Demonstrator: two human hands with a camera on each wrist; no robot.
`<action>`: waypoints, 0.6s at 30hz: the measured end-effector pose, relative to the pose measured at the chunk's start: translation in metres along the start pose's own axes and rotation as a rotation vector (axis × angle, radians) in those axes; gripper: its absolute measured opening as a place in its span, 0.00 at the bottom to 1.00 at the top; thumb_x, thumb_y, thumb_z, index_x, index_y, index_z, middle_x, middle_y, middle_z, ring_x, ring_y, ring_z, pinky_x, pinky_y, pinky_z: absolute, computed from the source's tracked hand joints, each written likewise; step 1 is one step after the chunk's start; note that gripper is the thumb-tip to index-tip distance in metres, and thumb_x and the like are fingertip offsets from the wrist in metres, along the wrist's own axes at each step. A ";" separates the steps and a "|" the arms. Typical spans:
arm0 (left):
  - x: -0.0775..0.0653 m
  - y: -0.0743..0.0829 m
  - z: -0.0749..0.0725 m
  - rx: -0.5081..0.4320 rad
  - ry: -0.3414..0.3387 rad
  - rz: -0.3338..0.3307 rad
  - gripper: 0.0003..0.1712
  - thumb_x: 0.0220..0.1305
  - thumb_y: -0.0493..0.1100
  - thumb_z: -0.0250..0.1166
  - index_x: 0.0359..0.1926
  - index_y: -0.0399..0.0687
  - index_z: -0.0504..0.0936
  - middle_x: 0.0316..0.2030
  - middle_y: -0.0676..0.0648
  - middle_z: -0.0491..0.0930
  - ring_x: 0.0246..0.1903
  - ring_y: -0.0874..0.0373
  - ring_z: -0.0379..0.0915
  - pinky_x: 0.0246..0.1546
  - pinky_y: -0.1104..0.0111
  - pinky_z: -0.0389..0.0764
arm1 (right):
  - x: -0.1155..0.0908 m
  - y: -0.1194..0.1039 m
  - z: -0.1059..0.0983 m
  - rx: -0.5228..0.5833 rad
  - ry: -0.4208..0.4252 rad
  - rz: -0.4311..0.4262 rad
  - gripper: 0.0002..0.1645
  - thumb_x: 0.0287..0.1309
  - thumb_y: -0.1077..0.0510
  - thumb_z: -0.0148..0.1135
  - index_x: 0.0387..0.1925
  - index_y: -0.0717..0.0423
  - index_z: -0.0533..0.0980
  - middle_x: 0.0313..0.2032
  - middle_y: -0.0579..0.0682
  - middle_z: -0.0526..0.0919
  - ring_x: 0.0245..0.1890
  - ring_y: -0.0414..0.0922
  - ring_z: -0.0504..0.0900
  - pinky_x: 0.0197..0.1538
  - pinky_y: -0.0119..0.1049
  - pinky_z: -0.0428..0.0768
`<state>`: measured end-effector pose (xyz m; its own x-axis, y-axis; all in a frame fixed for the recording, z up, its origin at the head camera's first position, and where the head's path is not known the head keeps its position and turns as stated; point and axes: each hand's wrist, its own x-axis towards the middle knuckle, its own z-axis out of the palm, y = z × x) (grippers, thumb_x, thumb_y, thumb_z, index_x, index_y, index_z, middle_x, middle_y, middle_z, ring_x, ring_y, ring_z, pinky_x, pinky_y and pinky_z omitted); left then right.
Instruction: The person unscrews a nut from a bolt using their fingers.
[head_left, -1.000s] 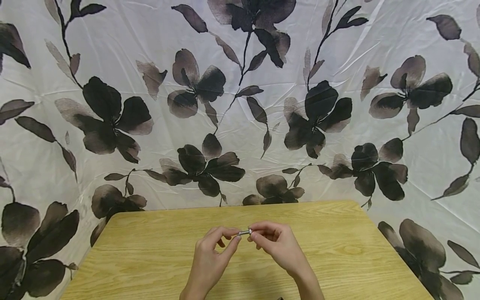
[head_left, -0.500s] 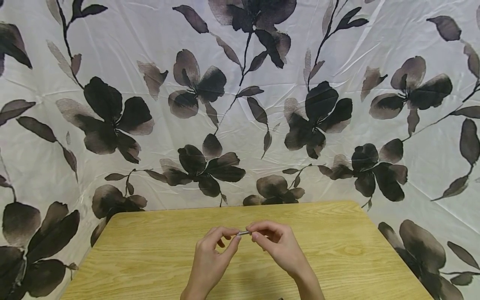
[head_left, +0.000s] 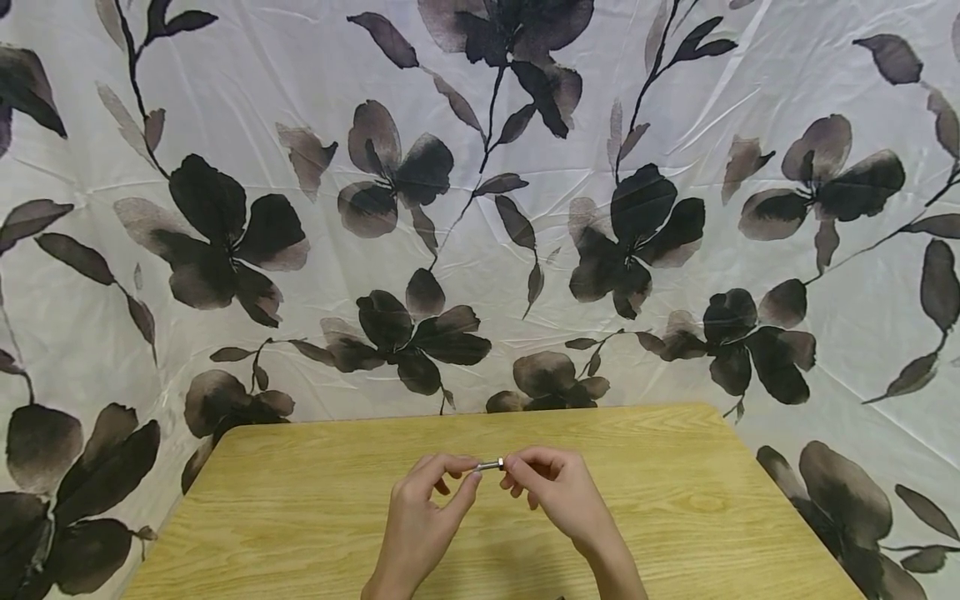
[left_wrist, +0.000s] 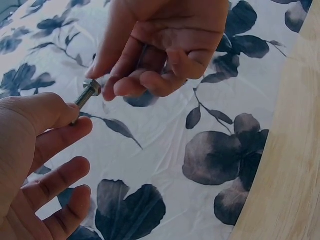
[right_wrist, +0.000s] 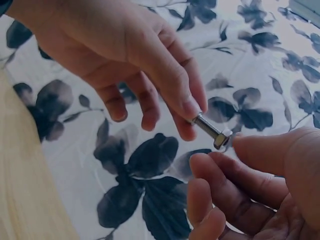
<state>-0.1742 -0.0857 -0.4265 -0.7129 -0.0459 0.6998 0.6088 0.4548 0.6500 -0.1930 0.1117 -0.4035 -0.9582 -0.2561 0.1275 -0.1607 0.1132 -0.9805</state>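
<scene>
A small silver bolt (head_left: 491, 465) with a hex piece at its right end is held level above the table. My left hand (head_left: 420, 508) pinches its threaded shank between thumb and index finger, the other fingers loosely bent. In the left wrist view the bolt (left_wrist: 85, 97) shows its hex end bare; whether that is the head or a nut, I cannot tell. My right hand (head_left: 562, 496) hovers at that end, fingers loosely bent. In the right wrist view its thumb tip is right beside the hex end of the bolt (right_wrist: 210, 128), touching or barely apart.
Below the hands lies a wood-grain table (head_left: 690, 500) with rounded far corners. A white cloth with dark flowers (head_left: 525, 350) hangs behind and at both sides. The tip of a small dark object (head_left: 560, 597) shows at the bottom edge.
My right thumb and fingers have rolled over the bolt's hex end, covering it half a second ago, and now sit just right of it. The left hand keeps its pinch, nearly still.
</scene>
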 end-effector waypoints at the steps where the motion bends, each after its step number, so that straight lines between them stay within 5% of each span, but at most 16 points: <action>1: 0.000 0.000 0.000 -0.003 0.000 0.007 0.15 0.57 0.33 0.77 0.37 0.59 0.88 0.37 0.62 0.88 0.33 0.62 0.78 0.30 0.71 0.79 | 0.000 0.000 0.000 -0.004 -0.010 -0.005 0.18 0.71 0.49 0.64 0.44 0.62 0.85 0.34 0.57 0.88 0.31 0.42 0.83 0.31 0.30 0.79; 11: 0.000 -0.002 -0.001 -0.020 0.002 0.033 0.15 0.57 0.33 0.77 0.38 0.59 0.88 0.38 0.61 0.89 0.33 0.57 0.79 0.30 0.71 0.79 | 0.000 0.002 -0.002 0.005 -0.060 -0.068 0.15 0.70 0.55 0.65 0.49 0.63 0.84 0.40 0.60 0.88 0.31 0.39 0.82 0.32 0.29 0.78; 18: 0.000 -0.002 0.001 -0.006 0.012 0.030 0.14 0.57 0.32 0.77 0.37 0.59 0.88 0.37 0.62 0.89 0.33 0.63 0.78 0.30 0.71 0.78 | 0.000 0.003 -0.001 0.009 -0.066 -0.112 0.13 0.69 0.59 0.66 0.51 0.62 0.82 0.43 0.63 0.87 0.35 0.41 0.85 0.35 0.30 0.80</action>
<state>-0.1754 -0.0859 -0.4280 -0.6901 -0.0429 0.7224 0.6317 0.4512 0.6303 -0.1933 0.1135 -0.4059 -0.9168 -0.3290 0.2263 -0.2632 0.0715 -0.9621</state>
